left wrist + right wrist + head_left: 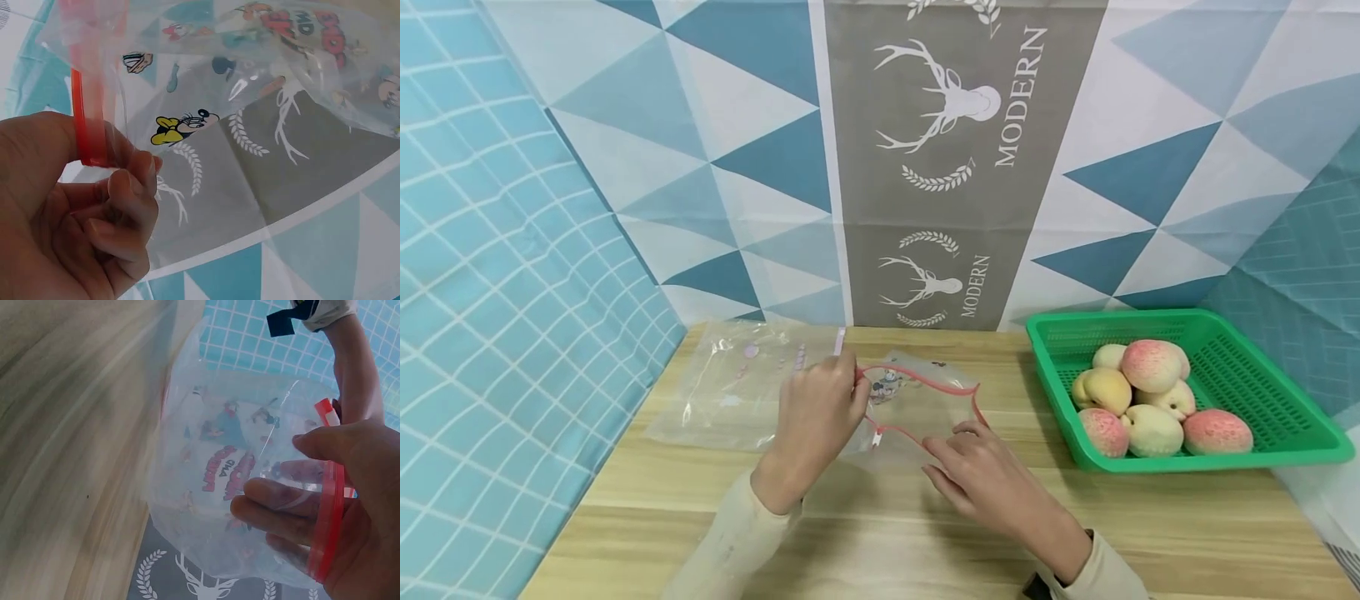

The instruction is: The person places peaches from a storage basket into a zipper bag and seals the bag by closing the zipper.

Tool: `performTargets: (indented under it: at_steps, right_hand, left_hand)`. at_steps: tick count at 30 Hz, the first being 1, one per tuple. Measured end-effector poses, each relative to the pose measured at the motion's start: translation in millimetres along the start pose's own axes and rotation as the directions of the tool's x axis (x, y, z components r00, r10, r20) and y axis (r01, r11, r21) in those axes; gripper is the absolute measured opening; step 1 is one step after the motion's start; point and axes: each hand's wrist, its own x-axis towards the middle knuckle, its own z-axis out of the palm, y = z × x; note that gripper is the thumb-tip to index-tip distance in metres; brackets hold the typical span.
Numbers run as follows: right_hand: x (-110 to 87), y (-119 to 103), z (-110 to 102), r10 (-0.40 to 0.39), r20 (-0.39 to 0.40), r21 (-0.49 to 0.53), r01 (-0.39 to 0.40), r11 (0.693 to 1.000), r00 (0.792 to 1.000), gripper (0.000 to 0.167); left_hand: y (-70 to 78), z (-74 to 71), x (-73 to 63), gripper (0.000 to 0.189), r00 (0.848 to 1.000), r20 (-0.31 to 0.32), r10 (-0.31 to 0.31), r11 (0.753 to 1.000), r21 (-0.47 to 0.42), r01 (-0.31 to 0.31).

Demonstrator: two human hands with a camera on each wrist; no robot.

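Note:
A clear zip bag (925, 406) with a red zip edge and cartoon prints stands with its mouth spread wide. My left hand (822, 408) pinches one end of the red edge between thumb and fingers; the left wrist view shows the red strip (90, 119) in that grip. At the near right side of the mouth is my right hand (988, 475). In the right wrist view, its extended fingers (281, 512) show through the plastic, with the thumb apart from them. A white slider (877, 437) sits on the near red edge.
A second clear bag (730, 383) with a pale purple edge lies flat at the back left of the wooden table (880, 533). On the right stands a green basket (1285, 400) holding several peaches (1150, 367). Patterned cloth (760, 167) hangs behind.

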Motion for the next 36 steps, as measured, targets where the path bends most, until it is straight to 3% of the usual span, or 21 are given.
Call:
performTargets:
  at_steps: [4,8,12,20,26,32,36]
  right_hand:
    - [-1.3,0,1,0.026,0.032,-0.022,-0.025,0.999,0.999,0.015]
    - [-2.4,1,2,0.042,0.037,-0.037,-0.041,0.998,0.998,0.013]
    - [-3.7,2,2,0.033,0.030,-0.039,-0.032,0.999,0.999,0.015]
    - [-3.0,0,-8,0.018,-0.002,0.000,-0.018,1.000,1.000,0.021]
    - [-2.9,-3,-30,0.037,-0.098,0.058,-0.032,0.998,0.994,0.029]
    - [-1.9,14,-57,0.034,-0.320,0.049,-0.019,0.999,0.947,0.032]
    - [-6.8,30,-71,0.104,-0.321,0.041,-0.096,0.995,0.941,0.030]
  left_hand:
    - [2.5,-2.2,1.8,0.008,0.995,0.050,0.089,0.992,-0.093,-0.084]
    - [1.8,-1.8,1.7,0.023,0.968,0.156,0.196,0.959,-0.236,-0.156]
    - [0.6,-1.4,1.2,0.008,0.947,0.208,0.244,0.929,-0.329,-0.168]
    - [2.6,-0.8,0.3,0.022,0.949,0.215,0.231,0.917,-0.373,-0.139]
    - [5.0,2.8,-1.4,0.035,0.951,0.197,0.237,0.923,-0.352,-0.157]
    - [5.6,4.3,-2.0,0.040,0.951,0.224,0.215,0.936,-0.326,-0.135]
    - [4.8,3.2,-3.0,0.035,0.947,0.248,0.204,0.935,-0.337,-0.113]
